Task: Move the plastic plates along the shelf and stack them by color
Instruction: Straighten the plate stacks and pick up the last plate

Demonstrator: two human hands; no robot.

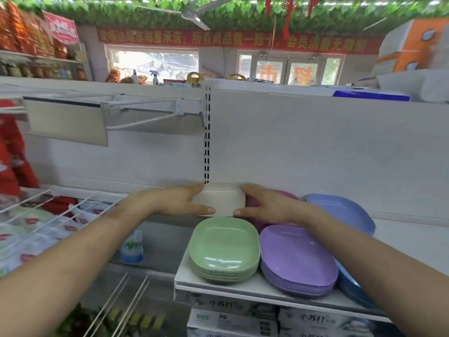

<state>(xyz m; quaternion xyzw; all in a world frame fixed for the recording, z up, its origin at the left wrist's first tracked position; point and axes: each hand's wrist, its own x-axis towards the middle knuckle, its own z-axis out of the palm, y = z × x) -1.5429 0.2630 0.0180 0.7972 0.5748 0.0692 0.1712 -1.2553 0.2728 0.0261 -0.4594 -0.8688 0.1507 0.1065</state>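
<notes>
At nine o'clock of the view a wire rack [48, 215] is holding packaged goods, too blurred to read. Left hand [179, 203] is reaching in, fingers curling round the left side of the cream plates [222, 199], thumb pressing on the near edge. The cream plates are sitting at the back of the shelf [243, 287], near centre of view, against the back panel; cannot tell whether they are lifting clear or resting on it. The green plates [224, 249] are stacking up at six o'clock of them. Right hand [269, 205] is mirroring the left, clamping the right side, thumb on the near edge. Handling guess: thin moulded plastic, light, stiff enough, glossy and likely slippery, not fragile; a stack could shear sideways, so squeezing both sides with thumbs steadying the near edge is looking right. Dark pink plates [286, 194] are showing behind the right hand, at three o'clock of the cream ones. Purple plates [297, 259] are lying at four o'clock, touching the green stack; blue plates [340, 210] beyond, further right. Writing: boxes [221, 305] under the shelf are reading 小苏打. A red banner [230, 37] at twelve o'clock is carrying yellow Chinese characters, seemingly 所有商品假一赔十 in part, the rest too soft to read.
</notes>
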